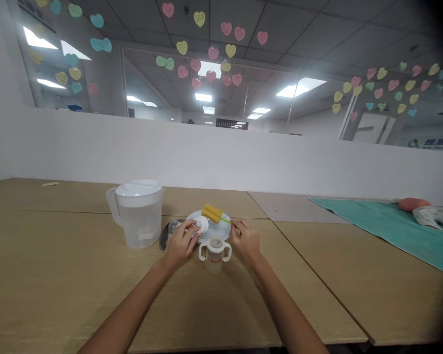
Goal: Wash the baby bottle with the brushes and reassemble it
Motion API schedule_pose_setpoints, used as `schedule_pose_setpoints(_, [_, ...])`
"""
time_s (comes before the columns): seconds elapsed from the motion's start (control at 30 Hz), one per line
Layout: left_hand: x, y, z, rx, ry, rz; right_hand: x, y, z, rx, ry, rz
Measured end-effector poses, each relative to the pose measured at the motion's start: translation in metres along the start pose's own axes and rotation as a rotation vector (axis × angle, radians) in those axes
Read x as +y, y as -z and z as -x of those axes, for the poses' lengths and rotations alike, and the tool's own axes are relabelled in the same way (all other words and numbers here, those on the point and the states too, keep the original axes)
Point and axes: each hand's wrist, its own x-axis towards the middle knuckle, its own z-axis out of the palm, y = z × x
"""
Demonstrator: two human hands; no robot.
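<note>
My left hand (182, 241) is closed on a white bottle cap (202, 224), held above the front left of a pale plate (225, 233). My right hand (245, 239) pinches the thin green handle of a yellow sponge brush (212, 213). The brush's head is over the plate, close to the cap; whether it touches the plate I cannot tell. A clear baby bottle (214, 260) with two white side handles stands upright and uncapped between my hands. Partly hidden behind my left hand are a round metal dish (163, 238) and a clear dome cover (173, 225).
A lidded translucent pitcher (140, 221) stands left of the dish. A teal cloth (384, 226) lies at the right with a reddish item (413, 203) and a patterned white item (433, 216) on it. A white wall (214, 157) rises behind the wooden tables (77, 275).
</note>
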Motion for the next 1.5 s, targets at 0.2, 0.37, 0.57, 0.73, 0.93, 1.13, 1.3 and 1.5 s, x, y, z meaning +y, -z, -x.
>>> schedule_pose_setpoints(0.2, [-0.002, -0.001, -0.003, -0.032, 0.152, 0.042, 0.001, 0.006, 0.004, -0.019, 0.162, -0.036])
schedule_pose_setpoints(0.37, [-0.004, 0.000, -0.001, -0.076, 0.166, 0.145, 0.001, 0.009, 0.006, -0.031, 0.184, -0.076])
schedule_pose_setpoints(0.57, [0.001, 0.001, 0.002, 0.034, 0.265, 0.331, 0.001, 0.011, 0.007, -0.034, 0.195, -0.130])
schedule_pose_setpoints(0.73, [0.001, 0.006, -0.002, -0.012, 0.228, 0.280, 0.002, 0.013, 0.006, -0.027, 0.279, -0.095])
schedule_pose_setpoints(0.93, [-0.020, 0.029, -0.010, 0.178, 0.371, 0.039, 0.005, 0.013, 0.003, 0.063, 0.238, 0.022])
schedule_pose_setpoints(1.13, [-0.043, 0.039, -0.001, -0.156, 0.426, -0.344, 0.005, 0.011, 0.004, 0.177, 0.262, 0.020])
schedule_pose_setpoints(1.3, [-0.041, 0.030, 0.001, -0.442, 0.391, -0.439, 0.004, 0.014, 0.004, 0.167, 0.253, 0.013])
schedule_pose_setpoints(1.5, [-0.045, 0.023, 0.008, -0.600, 0.410, -0.496, 0.002, 0.016, 0.004, 0.161, 0.256, 0.029])
